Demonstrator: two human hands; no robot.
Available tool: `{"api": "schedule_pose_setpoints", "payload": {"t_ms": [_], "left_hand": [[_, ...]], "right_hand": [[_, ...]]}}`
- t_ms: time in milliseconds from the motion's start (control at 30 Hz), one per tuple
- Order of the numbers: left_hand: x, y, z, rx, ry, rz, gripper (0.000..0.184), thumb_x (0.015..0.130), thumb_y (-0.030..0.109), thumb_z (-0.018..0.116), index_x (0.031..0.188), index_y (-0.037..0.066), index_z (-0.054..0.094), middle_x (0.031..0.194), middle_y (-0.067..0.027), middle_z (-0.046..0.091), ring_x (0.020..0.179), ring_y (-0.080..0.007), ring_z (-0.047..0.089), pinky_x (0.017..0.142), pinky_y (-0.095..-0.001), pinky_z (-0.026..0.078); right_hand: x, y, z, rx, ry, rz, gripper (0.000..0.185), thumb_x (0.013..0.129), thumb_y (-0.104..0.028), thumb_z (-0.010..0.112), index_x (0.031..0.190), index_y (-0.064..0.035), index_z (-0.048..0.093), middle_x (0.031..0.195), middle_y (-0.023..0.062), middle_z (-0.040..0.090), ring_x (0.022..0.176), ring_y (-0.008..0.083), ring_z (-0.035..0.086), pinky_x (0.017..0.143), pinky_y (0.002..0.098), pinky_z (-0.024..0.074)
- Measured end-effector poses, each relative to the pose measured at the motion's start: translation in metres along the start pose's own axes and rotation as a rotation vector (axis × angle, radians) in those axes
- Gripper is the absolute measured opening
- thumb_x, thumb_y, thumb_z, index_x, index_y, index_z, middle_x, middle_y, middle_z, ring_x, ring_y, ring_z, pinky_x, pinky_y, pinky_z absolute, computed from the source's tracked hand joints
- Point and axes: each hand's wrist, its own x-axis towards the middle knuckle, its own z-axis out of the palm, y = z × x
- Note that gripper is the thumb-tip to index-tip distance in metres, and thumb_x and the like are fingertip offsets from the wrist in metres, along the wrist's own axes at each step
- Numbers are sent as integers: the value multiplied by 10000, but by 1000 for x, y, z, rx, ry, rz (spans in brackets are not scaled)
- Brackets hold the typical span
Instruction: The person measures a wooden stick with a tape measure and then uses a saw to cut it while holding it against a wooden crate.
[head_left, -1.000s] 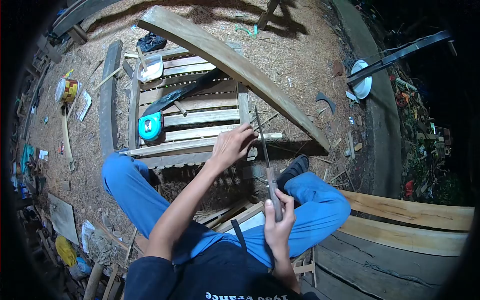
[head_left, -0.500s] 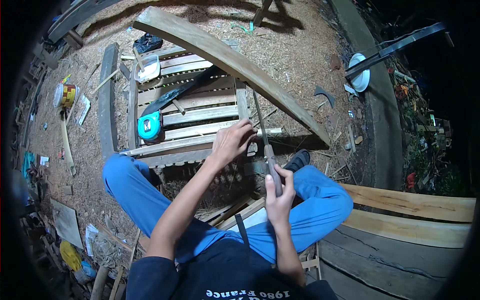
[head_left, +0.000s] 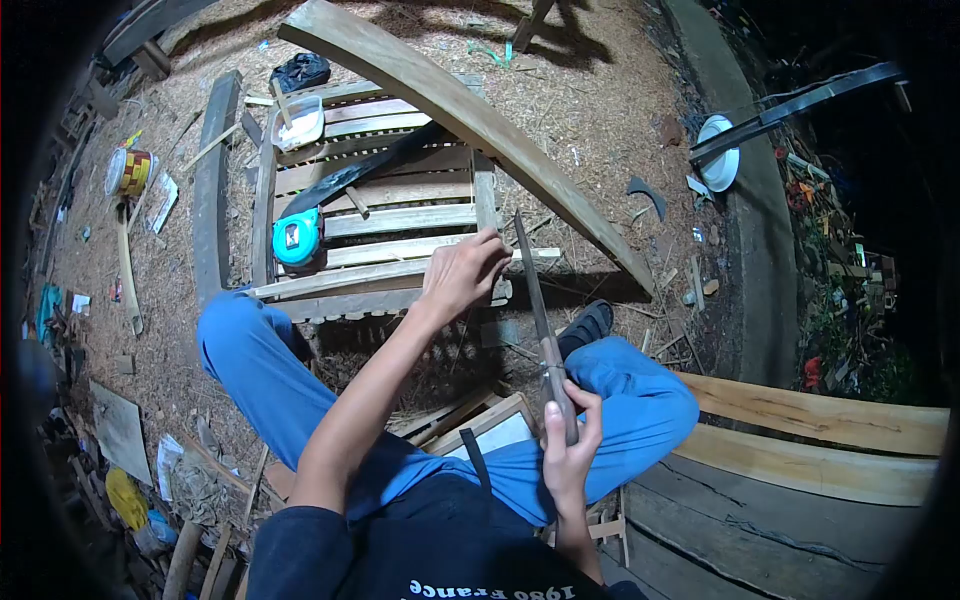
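Observation:
My left hand [head_left: 465, 275] is closed in a pinch over the right edge of a slatted wooden frame [head_left: 485, 190], with a thin wooden strip [head_left: 540, 253] in its fingers. My right hand [head_left: 570, 445] is wrapped round the brown handle of a long tool with a narrow dark blade [head_left: 533, 280]. The blade points forward, beside the strip and just right of my left fingers. Its exact contact with the wood is too small to tell. A turquoise tape measure [head_left: 297, 237] rests on the frame's left part.
A long thick board [head_left: 470, 115] slants over the frame. A plastic tub [head_left: 298, 125] sits at the frame's far left corner. Dark timber [head_left: 213, 190] lies to the left, a patterned can [head_left: 130, 172] beyond it. Pale planks [head_left: 820, 465] lie at the right.
My right hand and the bladed tool moved forward, then back toward my body and slightly right. My left hand has stayed at the strip, with little movement.

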Motion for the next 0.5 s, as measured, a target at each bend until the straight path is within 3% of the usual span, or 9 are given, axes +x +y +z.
{"api": "schedule_pose_setpoints", "payload": {"t_ms": [33,133,267,367,400,500], "left_hand": [[-1,0,0,3,4,-1,169,1020,269,706,1076,109,700,1047,-69,657,914,-339,710,700,-445,552],[-3,3,0,-22,-12,1,166,1018,271,710,1067,113,705,1043,-64,661,899,-337,711,687,-442,549],[-2,4,-3,-7,-9,-50,165,1007,243,723,1083,97,733,1071,-56,674,897,-324,715,715,-427,560],[1,3,0,-20,-3,-54,170,1006,248,726,1086,99,737,1080,-52,680,891,-321,717,710,-426,561],[-1,4,-1,-22,-10,-53,172,1007,251,727,1087,99,739,1086,-50,683,888,-318,718,709,-425,562],[-2,1,2,-18,-21,-64,181,1008,259,727,1091,99,742,1092,-48,688,882,-315,719,708,-420,561]], "right_hand": [[7,-5,3,5,13,16,347,1044,-165,693,1318,36,625,1171,165,724,941,193,708,858,323,567],[53,-23,29,62,-17,161,343,1043,-160,698,1317,34,626,1185,169,719,983,193,703,900,335,559],[23,-15,18,100,-5,105,337,1047,-163,697,1315,32,631,1195,155,708,1084,177,676,971,334,528],[10,-7,11,150,22,122,335,1048,-164,697,1311,33,633,1195,151,711,1078,187,682,967,333,531],[25,-18,18,28,-6,50,338,1047,-163,697,1312,35,631,1193,151,711,1077,192,681,963,335,532],[60,-25,35,113,-12,180,348,1046,-161,696,1318,44,625,1195,150,709,1065,178,671,952,332,533]]}}
